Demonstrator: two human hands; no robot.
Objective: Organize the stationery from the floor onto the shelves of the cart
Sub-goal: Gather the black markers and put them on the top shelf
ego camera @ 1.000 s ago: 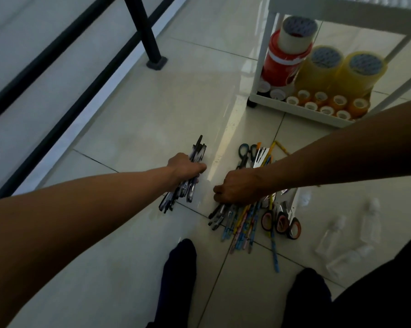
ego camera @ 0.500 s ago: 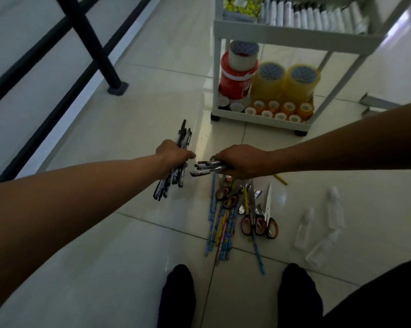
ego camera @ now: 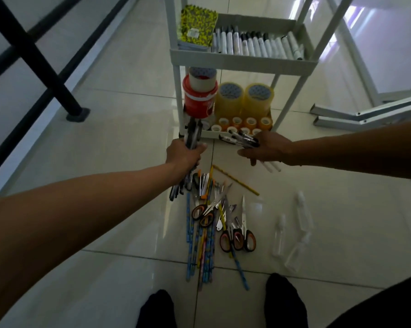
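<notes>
My left hand (ego camera: 184, 155) grips a thick bundle of dark pens (ego camera: 193, 133), upright in front of the white cart (ego camera: 244, 60). My right hand (ego camera: 268, 149) holds a smaller bunch of pens (ego camera: 238, 139) level, just before the cart's bottom shelf. On the floor below lie patterned pencils (ego camera: 201, 247), several scissors (ego camera: 237, 239) and cutters. The cart's middle shelf carries a yellow notebook (ego camera: 198, 26) and a row of markers (ego camera: 254, 45). Tape rolls (ego camera: 230, 100) fill the bottom shelf.
Clear small bottles (ego camera: 299, 223) lie on the tiles at the right. A black railing post (ego camera: 57, 91) stands at the left. Grey metal frame bars (ego camera: 365, 114) lie right of the cart. My two dark-socked feet (ego camera: 282, 301) are at the bottom edge.
My right hand has lifted a bunch of pens off the floor pile. Both hands have moved forward, toward the cart, and the view has tilted up.
</notes>
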